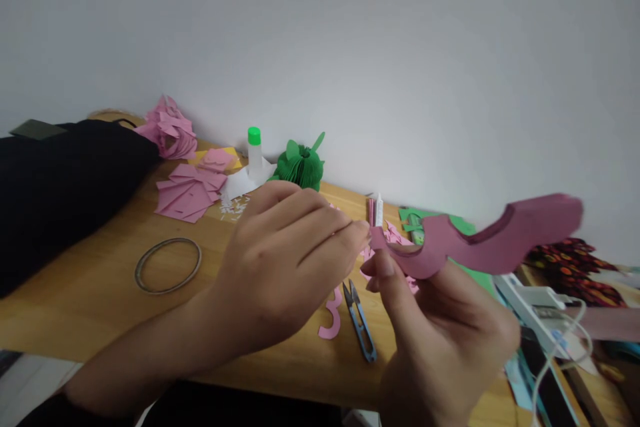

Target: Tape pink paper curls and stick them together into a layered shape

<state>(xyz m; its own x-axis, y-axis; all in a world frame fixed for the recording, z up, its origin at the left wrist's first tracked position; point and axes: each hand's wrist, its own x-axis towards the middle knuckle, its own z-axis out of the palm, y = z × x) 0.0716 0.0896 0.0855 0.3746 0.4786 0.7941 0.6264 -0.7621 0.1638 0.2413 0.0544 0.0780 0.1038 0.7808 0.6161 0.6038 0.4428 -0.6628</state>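
In the head view, a wavy pink paper cut-out (480, 250) is held up over the table. My right hand (440, 340) is closed on it, the thumb pressing near its left end and the fingers behind. My left hand (280, 260) pinches the small tip at that same end; its fingertips are partly hidden. Beneath the hands lie blue thread snips (360, 323), blades pointing away from me. Beside them is a curved pink paper piece (330, 320), partly covered by my left hand. Several pink scraps (395, 233) show behind the cut-out.
Left of my hands are a metal bangle (169, 265), folded pink paper (187, 193) and a black cloth item (75, 187). Along the wall stand a green-capped bottle (255, 150) and a green paper ball (300, 167). A power strip (530, 307) with a white cable lies right.
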